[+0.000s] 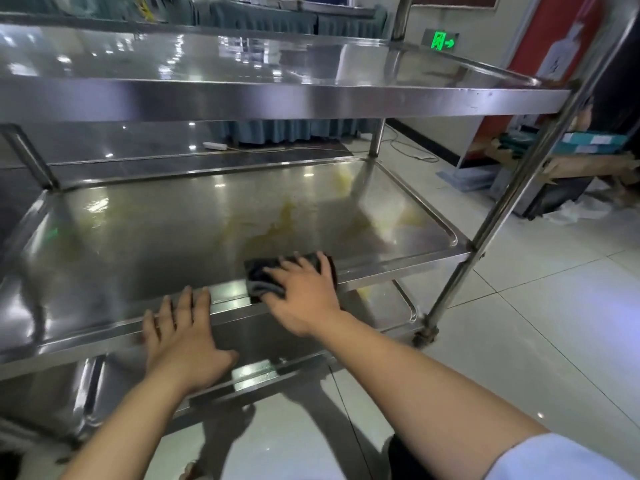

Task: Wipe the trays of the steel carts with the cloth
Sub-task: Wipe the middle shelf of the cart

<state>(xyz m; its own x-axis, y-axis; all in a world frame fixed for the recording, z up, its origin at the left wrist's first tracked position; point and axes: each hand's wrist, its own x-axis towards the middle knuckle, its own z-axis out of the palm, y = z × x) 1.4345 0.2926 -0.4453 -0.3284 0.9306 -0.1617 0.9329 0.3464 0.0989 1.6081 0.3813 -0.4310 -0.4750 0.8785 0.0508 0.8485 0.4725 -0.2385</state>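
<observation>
A three-tier steel cart fills the view. Its middle tray carries yellowish smears toward the right half. My right hand presses a dark grey folded cloth flat onto the tray's front edge, fingers spread over it. My left hand rests on the same front rim to the left, fingers straight and holding nothing. The top tray is shiny and bare. Below my hands the bottom tray is partly hidden.
The cart's right upright post and a caster wheel stand on a white tiled floor. Cardboard boxes and a dark bin lie at the right wall. A power strip with cables lies on the floor behind the cart.
</observation>
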